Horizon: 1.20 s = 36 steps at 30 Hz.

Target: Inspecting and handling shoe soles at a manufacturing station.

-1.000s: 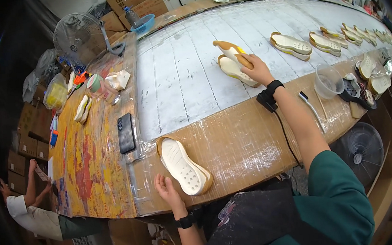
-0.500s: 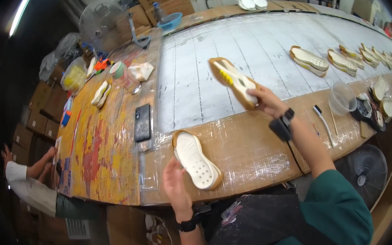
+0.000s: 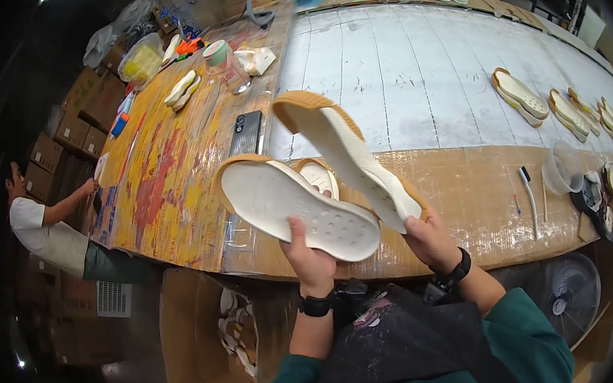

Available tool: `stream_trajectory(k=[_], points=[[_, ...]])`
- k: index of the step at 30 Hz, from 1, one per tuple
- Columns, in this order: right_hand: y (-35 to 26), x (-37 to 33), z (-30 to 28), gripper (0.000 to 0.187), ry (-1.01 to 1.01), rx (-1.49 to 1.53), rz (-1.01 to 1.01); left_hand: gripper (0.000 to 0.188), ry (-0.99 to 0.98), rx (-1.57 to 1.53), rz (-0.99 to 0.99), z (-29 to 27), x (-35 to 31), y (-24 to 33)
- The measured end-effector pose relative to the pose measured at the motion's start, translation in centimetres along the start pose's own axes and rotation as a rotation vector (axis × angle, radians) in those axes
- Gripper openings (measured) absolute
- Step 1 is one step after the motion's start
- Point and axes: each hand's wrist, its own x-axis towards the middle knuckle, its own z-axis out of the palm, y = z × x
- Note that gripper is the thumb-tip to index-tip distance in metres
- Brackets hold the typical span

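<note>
My left hand (image 3: pixel 308 260) grips a white shoe sole (image 3: pixel 263 195) with a tan rim, thumb on its inner face, which has small round dimples at one end. In my right hand (image 3: pixel 431 239) is a second sole (image 3: pixel 339 145), tilted up, with a ribbed white sidewall and a tan bottom edge. The two soles are close together over the bench edge. Between and behind them shows part of a third sole (image 3: pixel 314 173), mostly hidden, on the cardboard-covered strip.
Cardboard (image 3: pixel 460 200) covers the near bench edge. A phone (image 3: pixel 245 133) and a lidded jar (image 3: pixel 226 67) stand left; a toothbrush-like brush (image 3: pixel 530 201), clear cup (image 3: pixel 561 168) and a row of soles (image 3: pixel 520 96) are right. A co-worker (image 3: pixel 50 221) stands far left. Below is a box (image 3: pixel 196 347) of soles.
My left hand has risen from beside the sole on the bench and now holds a sole. My right hand has brought its sole nearer to me and turned it. The view has shifted.
</note>
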Motion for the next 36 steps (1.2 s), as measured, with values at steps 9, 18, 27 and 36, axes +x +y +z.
stream_trajectory(k=[9,18,27,36], points=[[1.3,-2.6,0.8,0.065,-0.113,-0.296,0.019,0.053,-0.366,-0.442,-0.276,1.1,-0.6,-0.1],[-2.5,0.0,3.1,0.087,-0.24,-0.634,-0.128,0.045,-0.253,-0.231,-0.248,-1.8,-0.7,-2.3],[-2.7,1.9,3.4,0.075,-0.055,-0.799,-0.256,0.075,-0.324,-0.001,-0.008,1.2,-1.7,-1.9],[-3.7,0.2,1.0,0.085,-0.308,-0.69,-0.129,0.044,-0.163,-0.228,-0.395,0.6,-0.5,-0.6]])
